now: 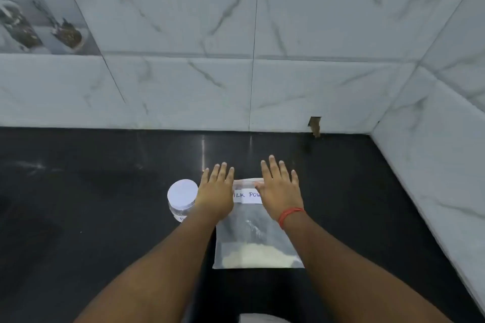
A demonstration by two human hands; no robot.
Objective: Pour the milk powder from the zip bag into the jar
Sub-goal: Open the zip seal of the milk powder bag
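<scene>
Both hands, left (pixel 215 195) and right (pixel 280 193), lie flat with fingers spread over the top of the clear bag (pixel 256 238); pale powder (pixel 256 255) sits at its near end. The white-lidded jar (pixel 182 198) stands just left of the left hand on the black bench (pixel 91 217).

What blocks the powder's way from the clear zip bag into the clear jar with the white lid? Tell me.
The white lid sits on the clear plastic jar, covering its mouth. The clear zip bag lies flat on the black counter; whether its zip is sealed cannot be told. The left hand hovers between jar and bag.
</scene>
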